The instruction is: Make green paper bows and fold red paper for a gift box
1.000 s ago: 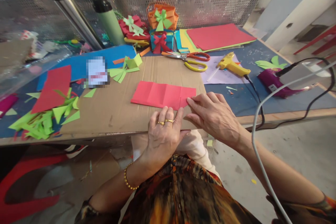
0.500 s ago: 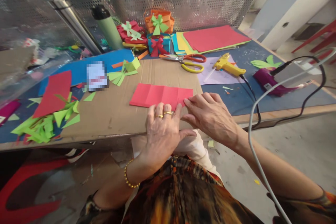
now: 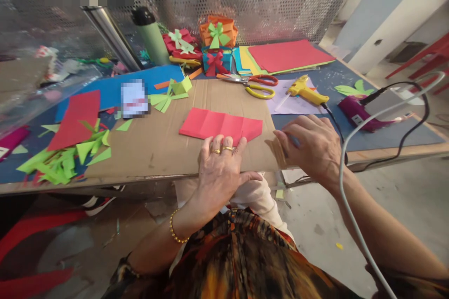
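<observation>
A folded red paper strip (image 3: 220, 124) with upright creases lies on the brown cardboard sheet (image 3: 168, 149). My left hand (image 3: 222, 163) lies flat, its fingertips pressing on the strip's near edge and its thumb stretched to the right. It wears gold rings and a beaded bracelet. Apart from the paper, my right hand (image 3: 310, 147) is over the right edge of the cardboard, fingers curled towards the thumb. A darker brown patch shows by its fingertips; what they hold, if anything, I cannot make out.
Scissors (image 3: 261, 86) and a yellow glue gun (image 3: 305, 91) lie beyond the paper. Green scraps (image 3: 59, 163) and a phone (image 3: 135, 98) are on the left. A grey cable (image 3: 342, 187) crosses near my right arm. Paper gift boxes (image 3: 217, 32) stand behind.
My right hand has left the red paper's right end and moved right to the cardboard's edge. That end now looks slightly slanted. My left hand stays on the paper.
</observation>
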`<state>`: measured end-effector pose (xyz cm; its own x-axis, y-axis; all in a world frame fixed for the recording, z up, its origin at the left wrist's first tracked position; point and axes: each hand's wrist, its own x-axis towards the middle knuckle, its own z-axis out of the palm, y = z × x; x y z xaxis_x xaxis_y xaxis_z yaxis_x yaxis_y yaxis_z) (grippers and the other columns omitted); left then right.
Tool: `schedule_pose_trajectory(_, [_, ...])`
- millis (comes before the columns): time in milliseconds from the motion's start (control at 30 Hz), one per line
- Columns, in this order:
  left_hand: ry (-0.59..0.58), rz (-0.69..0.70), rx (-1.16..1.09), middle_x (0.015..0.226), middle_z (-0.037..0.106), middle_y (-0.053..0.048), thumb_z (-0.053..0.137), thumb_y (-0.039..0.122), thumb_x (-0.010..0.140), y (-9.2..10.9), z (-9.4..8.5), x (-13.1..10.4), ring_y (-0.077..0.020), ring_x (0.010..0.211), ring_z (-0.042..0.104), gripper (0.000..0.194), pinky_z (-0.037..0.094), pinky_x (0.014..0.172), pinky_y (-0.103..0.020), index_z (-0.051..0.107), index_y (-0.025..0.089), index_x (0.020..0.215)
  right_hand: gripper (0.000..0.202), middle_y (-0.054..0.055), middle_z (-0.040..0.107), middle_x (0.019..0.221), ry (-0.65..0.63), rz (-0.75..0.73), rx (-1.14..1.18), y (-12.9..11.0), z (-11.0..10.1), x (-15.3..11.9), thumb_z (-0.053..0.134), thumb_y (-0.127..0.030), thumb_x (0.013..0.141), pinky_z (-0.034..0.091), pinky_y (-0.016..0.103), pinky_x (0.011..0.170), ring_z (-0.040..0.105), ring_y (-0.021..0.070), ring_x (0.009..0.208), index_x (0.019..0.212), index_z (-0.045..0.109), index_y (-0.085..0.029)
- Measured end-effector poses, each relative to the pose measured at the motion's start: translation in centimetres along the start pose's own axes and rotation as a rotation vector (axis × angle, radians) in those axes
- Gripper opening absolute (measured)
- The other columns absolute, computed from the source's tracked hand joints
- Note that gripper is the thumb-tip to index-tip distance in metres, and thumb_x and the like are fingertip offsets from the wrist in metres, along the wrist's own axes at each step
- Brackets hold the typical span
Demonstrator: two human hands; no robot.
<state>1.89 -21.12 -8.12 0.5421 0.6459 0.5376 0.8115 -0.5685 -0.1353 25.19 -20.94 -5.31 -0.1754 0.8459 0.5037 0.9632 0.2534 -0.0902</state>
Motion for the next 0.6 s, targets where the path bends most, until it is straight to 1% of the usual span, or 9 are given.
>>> schedule_pose_trajectory(33, [0.004, 0.000, 0.001, 0.113, 0.069, -0.016, 0.041, 0.087, 0.091, 0.0, 0.0, 0.0, -0.0344, 0.116, 0.060, 0.091, 0.040, 0.110, -0.052, 0.070, 0.015, 0.139, 0.040, 0.008, 0.072, 0.078, -0.042, 0.053, 0.086, -0.2, -0.2, 0.5, 0.051, -0.045, 0.105, 0.039, 0.035, 0.070, 0.062, 0.0206, 0.075, 0.081, 0.072, -0.021])
schedule_pose_trajectory(100, [0.007, 0.000, 0.007, 0.114, 0.069, -0.016, 0.041, 0.087, 0.091, 0.0, 0.1, 0.0, -0.0344, 0.116, 0.060, 0.091, 0.040, 0.110, -0.053, 0.069, 0.015, 0.140, 0.031, 0.005, 0.071, 0.075, -0.195, 0.141, 0.223, -0.9, -0.4, 1.8, 0.056, -0.044, 0.100, 0.038, 0.031, 0.064, 0.060, 0.0175, 0.067, 0.085, 0.072, -0.021])
schedule_pose_trajectory(167, [-0.002, 0.000, 0.010, 0.114, 0.069, -0.016, 0.042, 0.086, 0.091, 0.0, 0.1, -0.1, -0.0343, 0.116, 0.059, 0.090, 0.040, 0.110, -0.053, 0.069, 0.016, 0.141, 0.030, 0.003, 0.068, 0.070, -0.365, 0.193, 0.212, -1.6, 0.0, 3.2, 0.059, -0.045, 0.096, 0.033, 0.030, 0.060, 0.056, 0.0163, 0.062, 0.081, 0.069, -0.021])
schedule_pose_trajectory(233, [-0.009, 0.005, 0.008, 0.114, 0.068, -0.016, 0.043, 0.086, 0.091, -0.1, 0.1, -0.1, -0.0337, 0.115, 0.059, 0.089, 0.040, 0.110, -0.052, 0.069, 0.016, 0.141, 0.030, 0.003, 0.067, 0.069, -0.457, 0.203, 0.135, -2.1, 0.5, 4.4, 0.062, -0.046, 0.093, 0.030, 0.030, 0.058, 0.055, 0.0167, 0.063, 0.078, 0.068, -0.021])
schedule_pose_trajectory(300, [-0.013, 0.009, 0.006, 0.115, 0.068, -0.016, 0.043, 0.085, 0.092, -0.1, 0.0, -0.1, -0.0333, 0.115, 0.059, 0.088, 0.040, 0.110, -0.052, 0.069, 0.016, 0.140, 0.028, 0.003, 0.067, 0.071, -0.493, 0.184, 0.092, -2.1, 1.1, 5.2, 0.063, -0.046, 0.092, 0.029, 0.030, 0.058, 0.054, 0.0169, 0.064, 0.079, 0.068, -0.022])
schedule_pose_trajectory(400, [-0.040, 0.008, 0.012, 0.117, 0.067, -0.016, 0.043, 0.084, 0.093, -0.2, -0.2, -0.1, -0.0339, 0.117, 0.058, 0.088, 0.040, 0.111, -0.053, 0.066, 0.016, 0.143, 0.025, 0.003, 0.067, 0.073, -0.532, 0.148, 0.085, -1.4, 1.6, 5.4, 0.062, -0.043, 0.092, 0.030, 0.029, 0.059, 0.053, 0.0164, 0.065, 0.079, 0.066, -0.022])
schedule_pose_trajectory(500, [-0.058, 0.006, 0.011, 0.120, 0.067, -0.016, 0.044, 0.082, 0.094, -0.1, -0.3, -0.1, -0.0342, 0.119, 0.058, 0.087, 0.039, 0.112, -0.053, 0.065, 0.015, 0.145, 0.025, 0.002, 0.066, 0.074, -0.537, 0.167, 0.056, -0.8, 1.3, 5.0, 0.059, -0.042, 0.095, 0.030, 0.029, 0.059, 0.051, 0.0161, 0.064, 0.080, 0.064, -0.022])
schedule_pose_trajectory(600, [-0.037, 0.002, -0.010, 0.119, 0.067, -0.017, 0.045, 0.083, 0.094, -0.1, -0.2, -0.1, -0.0342, 0.118, 0.059, 0.087, 0.039, 0.112, -0.053, 0.067, 0.014, 0.142, 0.028, 0.003, 0.064, 0.071, -0.509, 0.219, -0.014, -0.5, 0.7, 4.6, 0.056, -0.042, 0.097, 0.028, 0.030, 0.057, 0.048, 0.0160, 0.062, 0.078, 0.062, -0.022])
